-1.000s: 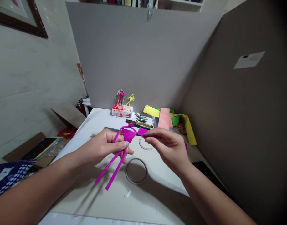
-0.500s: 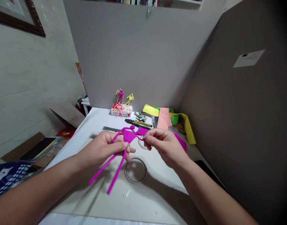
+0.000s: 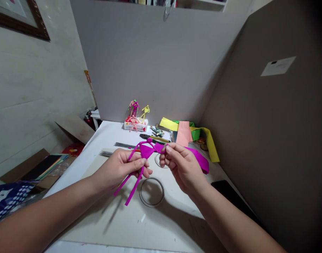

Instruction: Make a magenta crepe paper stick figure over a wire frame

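Well, in the head view, the left hand (image 3: 121, 170) pinches the magenta stick figure (image 3: 146, 151) at its body, and the right hand (image 3: 184, 167) holds the magenta paper strip (image 3: 199, 161) against the figure's shoulder. The hands are close but apart. This firm, short grip keeps the paper flat. The figure is held above the white table (image 3: 110, 135), near a wire coil (image 3: 151, 192) and pliers (image 3: 155, 138).

Legible text: none in this view.
Paper label on brown partition (image 3: 278, 66): white sheet; small dark print at upper left; too small to read.
White carton at far table edge (image 3: 136, 125): red print on front face; blurred, unreadable.
Items on upper shelf (image 3: 150, 1): cut off by top frame edge; no marking readable.
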`<state>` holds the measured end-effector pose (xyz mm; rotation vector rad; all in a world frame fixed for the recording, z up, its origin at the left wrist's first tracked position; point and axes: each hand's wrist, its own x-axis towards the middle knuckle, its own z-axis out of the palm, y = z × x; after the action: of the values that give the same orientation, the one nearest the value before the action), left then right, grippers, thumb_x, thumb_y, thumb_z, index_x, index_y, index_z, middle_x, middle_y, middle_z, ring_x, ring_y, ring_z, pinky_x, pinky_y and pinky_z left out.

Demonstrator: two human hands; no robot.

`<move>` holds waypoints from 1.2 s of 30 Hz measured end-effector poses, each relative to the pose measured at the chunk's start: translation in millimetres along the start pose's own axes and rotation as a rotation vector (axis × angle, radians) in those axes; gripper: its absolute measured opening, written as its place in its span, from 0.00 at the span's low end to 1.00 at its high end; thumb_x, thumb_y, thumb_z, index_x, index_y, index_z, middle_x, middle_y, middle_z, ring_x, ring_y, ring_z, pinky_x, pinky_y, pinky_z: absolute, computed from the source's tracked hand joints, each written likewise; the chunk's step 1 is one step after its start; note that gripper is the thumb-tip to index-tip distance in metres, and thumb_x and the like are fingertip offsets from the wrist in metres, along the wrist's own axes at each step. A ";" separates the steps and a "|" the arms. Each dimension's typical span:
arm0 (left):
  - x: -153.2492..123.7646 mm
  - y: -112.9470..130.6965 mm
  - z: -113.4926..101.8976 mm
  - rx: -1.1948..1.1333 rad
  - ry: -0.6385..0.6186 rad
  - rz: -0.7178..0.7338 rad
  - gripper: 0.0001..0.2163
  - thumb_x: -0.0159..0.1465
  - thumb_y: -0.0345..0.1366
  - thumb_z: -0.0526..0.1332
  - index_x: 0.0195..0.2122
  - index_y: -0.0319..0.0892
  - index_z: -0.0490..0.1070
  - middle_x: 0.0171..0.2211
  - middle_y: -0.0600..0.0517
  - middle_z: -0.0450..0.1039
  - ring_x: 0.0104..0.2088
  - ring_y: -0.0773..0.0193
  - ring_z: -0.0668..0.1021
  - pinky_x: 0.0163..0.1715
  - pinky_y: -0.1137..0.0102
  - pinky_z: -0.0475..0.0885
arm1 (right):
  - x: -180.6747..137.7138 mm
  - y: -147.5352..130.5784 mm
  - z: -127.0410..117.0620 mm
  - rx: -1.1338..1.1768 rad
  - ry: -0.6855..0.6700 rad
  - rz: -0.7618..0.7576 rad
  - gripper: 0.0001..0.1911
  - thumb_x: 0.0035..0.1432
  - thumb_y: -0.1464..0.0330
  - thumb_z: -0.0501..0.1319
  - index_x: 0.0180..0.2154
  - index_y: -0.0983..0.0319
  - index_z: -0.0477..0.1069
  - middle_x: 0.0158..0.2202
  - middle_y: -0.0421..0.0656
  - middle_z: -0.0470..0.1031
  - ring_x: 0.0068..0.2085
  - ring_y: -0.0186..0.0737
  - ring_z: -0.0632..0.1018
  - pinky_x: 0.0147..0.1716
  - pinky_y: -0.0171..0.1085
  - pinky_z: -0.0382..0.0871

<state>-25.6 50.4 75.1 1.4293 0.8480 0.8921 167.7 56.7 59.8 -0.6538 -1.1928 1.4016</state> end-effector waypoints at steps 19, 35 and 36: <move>-5.6 -31.3 24.9 0.725 0.151 0.712 0.09 0.58 0.27 0.58 0.22 0.42 0.63 0.19 0.56 0.65 0.20 0.69 0.67 0.22 0.72 0.61 | -29.0 -3.1 19.7 -1.459 -0.245 -1.262 0.13 0.59 0.78 0.54 0.42 0.71 0.74 0.32 0.51 0.78 0.31 0.43 0.72 0.27 0.41 0.63; -8.7 -30.9 28.9 0.667 0.234 0.578 0.06 0.61 0.28 0.60 0.37 0.39 0.75 0.26 0.52 0.76 0.26 0.65 0.76 0.29 0.74 0.69 | -33.7 5.6 21.2 -0.907 -0.031 -0.984 0.17 0.54 0.83 0.60 0.43 0.61 0.74 0.36 0.49 0.76 0.36 0.40 0.77 0.32 0.38 0.75; -8.6 -31.9 29.0 0.664 0.240 0.570 0.05 0.61 0.28 0.60 0.36 0.38 0.75 0.25 0.52 0.75 0.25 0.66 0.75 0.28 0.74 0.69 | -34.3 4.5 21.9 -0.879 -0.030 -0.958 0.18 0.54 0.83 0.60 0.43 0.60 0.75 0.37 0.49 0.76 0.37 0.39 0.78 0.34 0.37 0.75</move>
<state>-3.2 31.3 42.4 2.2433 0.9846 1.2974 153.9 18.5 54.9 -0.5025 -1.8093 0.0476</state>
